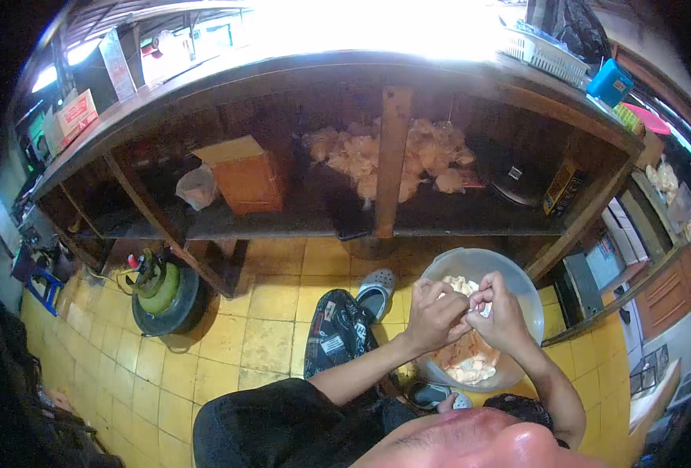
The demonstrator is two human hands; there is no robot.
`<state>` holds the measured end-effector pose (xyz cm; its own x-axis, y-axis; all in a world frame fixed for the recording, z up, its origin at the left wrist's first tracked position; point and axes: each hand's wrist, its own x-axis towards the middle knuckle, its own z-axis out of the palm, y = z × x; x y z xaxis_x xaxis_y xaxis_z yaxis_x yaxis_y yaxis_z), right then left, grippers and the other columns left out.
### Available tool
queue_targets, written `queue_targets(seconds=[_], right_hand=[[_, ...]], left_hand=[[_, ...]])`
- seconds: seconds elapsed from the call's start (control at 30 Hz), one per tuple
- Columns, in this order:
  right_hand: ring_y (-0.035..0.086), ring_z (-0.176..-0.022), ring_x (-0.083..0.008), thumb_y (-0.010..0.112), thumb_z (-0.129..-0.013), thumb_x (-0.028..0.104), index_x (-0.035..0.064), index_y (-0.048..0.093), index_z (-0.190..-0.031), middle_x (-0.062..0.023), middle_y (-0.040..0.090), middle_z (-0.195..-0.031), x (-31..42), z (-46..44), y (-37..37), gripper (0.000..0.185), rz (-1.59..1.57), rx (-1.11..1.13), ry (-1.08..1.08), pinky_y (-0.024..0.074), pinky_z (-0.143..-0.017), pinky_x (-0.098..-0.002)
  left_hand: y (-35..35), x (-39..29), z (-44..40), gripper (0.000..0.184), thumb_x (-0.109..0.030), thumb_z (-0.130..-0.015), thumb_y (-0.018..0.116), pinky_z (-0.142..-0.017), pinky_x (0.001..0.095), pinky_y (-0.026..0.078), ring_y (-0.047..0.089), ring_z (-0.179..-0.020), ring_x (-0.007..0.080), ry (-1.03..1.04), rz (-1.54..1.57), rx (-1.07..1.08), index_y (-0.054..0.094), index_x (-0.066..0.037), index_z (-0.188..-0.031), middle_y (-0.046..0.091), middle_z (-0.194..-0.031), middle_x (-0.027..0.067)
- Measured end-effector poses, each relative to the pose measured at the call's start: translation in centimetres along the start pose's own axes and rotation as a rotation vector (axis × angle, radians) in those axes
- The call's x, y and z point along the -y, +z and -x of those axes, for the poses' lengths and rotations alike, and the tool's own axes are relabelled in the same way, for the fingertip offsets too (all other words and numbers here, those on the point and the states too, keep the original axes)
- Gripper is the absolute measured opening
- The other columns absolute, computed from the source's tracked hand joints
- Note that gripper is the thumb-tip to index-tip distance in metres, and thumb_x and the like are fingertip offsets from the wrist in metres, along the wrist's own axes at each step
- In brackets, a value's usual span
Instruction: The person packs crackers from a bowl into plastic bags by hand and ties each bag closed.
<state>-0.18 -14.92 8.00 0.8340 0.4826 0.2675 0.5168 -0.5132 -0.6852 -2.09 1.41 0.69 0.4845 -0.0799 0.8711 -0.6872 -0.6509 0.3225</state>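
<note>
My left hand [437, 316] and my right hand [501, 313] meet over a large translucent plastic tub [522, 285]. Both have their fingers pinched together, fingertips nearly touching. Something small and whitish shows between them, too small to name. Below, in the tub, lie many pale, thin pieces [472, 370], with an orange-brown patch among them. My hands and wrists hide part of these contents.
Ahead stands a dark wooden shelf unit [283, 234] holding an orange-brown carton [253, 186] and many small clear bags [431, 156]. A green gas cylinder [159, 292] sits in a black basin [197, 304] on yellow tiles. A grey clog [376, 293] is beside the tub.
</note>
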Motion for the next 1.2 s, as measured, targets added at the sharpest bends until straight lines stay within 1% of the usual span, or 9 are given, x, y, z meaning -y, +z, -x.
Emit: queue_targets(seconds=[0.17,0.4,0.5,0.57,0.7,0.77,0.9,0.97,1.2], right_hand=[[0.064,-0.068,-0.0178,0.071,-0.074,0.005,0.0054,0.039,-0.104,-0.008,0.065,-0.074,0.9,-0.2,-0.9,0.044,0.032,0.158,0.103,0.0494,-0.066,-0.0323],[0.07,-0.08,-0.0188,0.073,-0.076,0.005,0.0052,0.044,-0.104,-0.0076,0.068,-0.077,-1.1,0.0,-0.8,0.04,-0.074,0.074,0.045,0.0523,-0.071,-0.0334],[0.072,-0.087,-0.0235,0.072,-0.079,0.006,0.0047,0.046,-0.106,-0.01,0.07,-0.084,-0.6,0.3,-0.2,0.038,0.027,-0.001,-0.021,0.0532,-0.074,-0.0339],[0.07,-0.086,-0.0288,0.071,-0.08,0.004,0.0029,0.051,-0.102,-0.0119,0.069,-0.09,-0.7,0.2,0.3,0.03,-0.071,-0.084,-0.041,0.053,-0.076,-0.0355],[0.067,-0.086,-0.0321,0.069,-0.082,0.002,0.0013,0.059,-0.096,-0.0124,0.068,-0.093,-0.1,0.0,-0.5,0.018,0.146,-0.036,-0.167,0.0533,-0.08,-0.0368],[0.066,-0.087,-0.0302,0.066,-0.082,0.002,0.0024,0.066,-0.093,-0.0102,0.066,-0.09,-1.1,0.2,0.2,0.011,0.167,-0.06,-0.232,0.051,-0.092,-0.0434],[0.065,-0.094,-0.0264,0.063,-0.081,0.005,0.0054,0.069,-0.096,-0.0087,0.066,-0.09,-1.7,0.2,0.3,0.016,0.559,-0.106,-0.424,0.0424,-0.104,-0.0524],[0.063,-0.098,-0.0243,0.061,-0.079,0.008,0.0061,0.07,-0.098,-0.0074,0.066,-0.09,-1.5,0.0,0.1,0.02,0.715,-0.144,-0.459,0.0321,-0.111,-0.0585],[0.062,-0.092,-0.0246,0.066,-0.078,0.013,0.0056,0.068,-0.089,-0.0069,0.063,-0.082,-1.3,0.1,0.7,0.014,0.786,-0.142,-0.422,0.0298,-0.112,-0.0576]], left_hand=[[-0.1,0.1,0.3,0.025,-0.027,-0.067,0.079,-0.085,0.0446,0.037,0.059,-0.086,0.0205,-0.014,0.034,0.026,0.065,-0.014,-0.084,0.067,-0.085,-0.0028],[1.1,1.0,0.7,0.022,-0.023,-0.074,0.078,-0.082,0.042,0.039,0.057,-0.08,0.0246,-0.158,0.239,0.056,0.062,-0.009,-0.08,0.061,-0.077,0.0061],[1.2,0.9,0.9,0.018,-0.013,-0.073,0.076,-0.077,0.0369,0.043,0.057,-0.077,0.0229,-0.384,0.415,0.089,0.059,-0.007,-0.077,0.06,-0.076,0.0077],[1.5,1.1,0.9,0.014,-0.007,-0.076,0.07,-0.076,0.0298,0.047,0.058,-0.081,0.0135,-0.612,0.617,0.16,0.059,-0.005,-0.084,0.061,-0.08,0.0046],[3.1,2.3,1.4,0.014,0.0,-0.079,0.065,-0.078,0.0261,0.046,0.056,-0.085,0.0083,-0.672,0.948,0.041,0.057,-0.005,-0.089,0.061,-0.088,0.0009],[3.4,2.8,1.8,0.016,0.005,-0.082,0.062,-0.081,0.0247,0.047,0.058,-0.089,0.0083,-0.839,1.182,0.018,0.054,-0.004,-0.091,0.06,-0.096,0.0004],[2.9,2.2,1.4,0.014,0.006,-0.083,0.061,-0.082,0.0236,0.047,0.059,-0.09,0.0073,-0.845,1.083,0.033,0.057,-0.004,-0.092,0.061,-0.094,0.0004],[2.8,1.9,1.3,0.011,0.002,-0.083,0.065,-0.081,0.0263,0.049,0.06,-0.088,0.0089,-0.865,0.995,0.004,0.062,-0.002,-0.093,0.064,-0.092,0.0019],[1.3,0.4,0.3,0.011,-0.003,-0.081,0.07,-0.081,0.0297,0.051,0.064,-0.083,0.0149,-0.594,0.592,0.005,0.069,-0.001,-0.092,0.07,-0.089,0.0079]])
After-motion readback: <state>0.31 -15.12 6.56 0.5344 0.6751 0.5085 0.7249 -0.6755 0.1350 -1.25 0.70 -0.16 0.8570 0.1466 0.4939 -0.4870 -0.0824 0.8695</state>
